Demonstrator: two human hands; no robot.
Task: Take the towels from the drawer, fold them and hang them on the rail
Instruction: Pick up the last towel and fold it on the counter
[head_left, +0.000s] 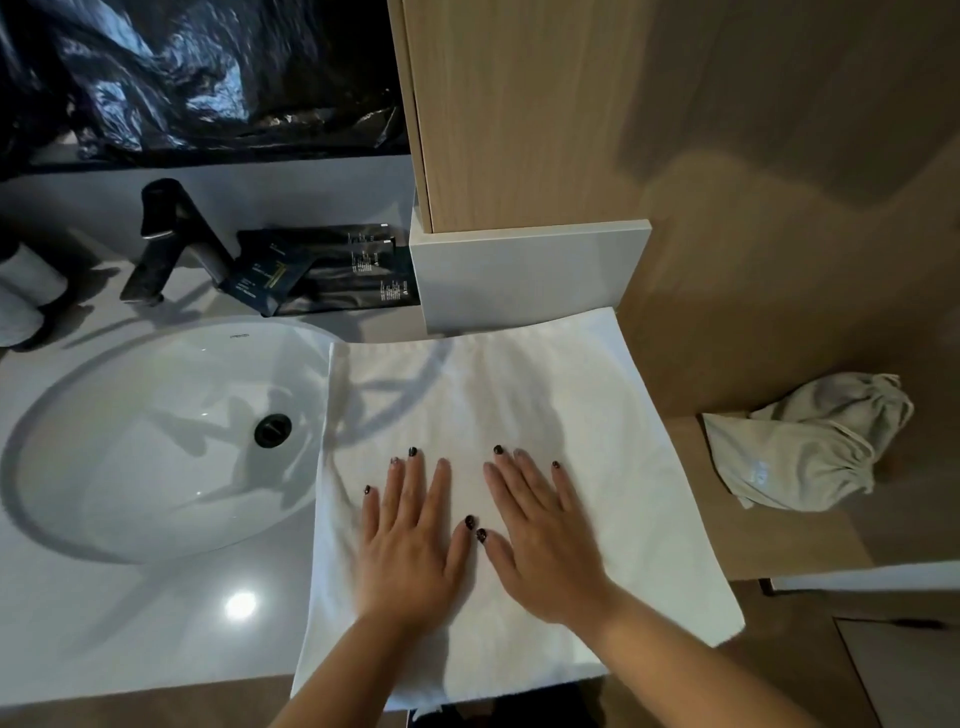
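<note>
At the far left, two pale rolls (23, 291) stand at the table (156, 639) edge, partly out of view. Next comes the black tap (166, 239), and below it the white sink (156, 441) with its dark drain (272, 429). Behind the sink, black packets (322, 270) lie against the wall, under crinkled black plastic (197, 73).

The white towel (519, 395) lies spread flat on the table just right of the sink; its left edge overlaps the sink rim and its near edge hangs over the table front. My left hand (410, 556) rests palm down on the towel, fingers spread wide, holding nothing. My right hand (545, 545) lies flat just beside it, fingers also spread, thumbs nearly touching.

Beyond the towel stands a wooden cabinet (519, 104) on a white block (524, 270). At the far right, a beige cloth bag (805, 447) sits crumpled on a wooden shelf (753, 545), well apart from the towel.
</note>
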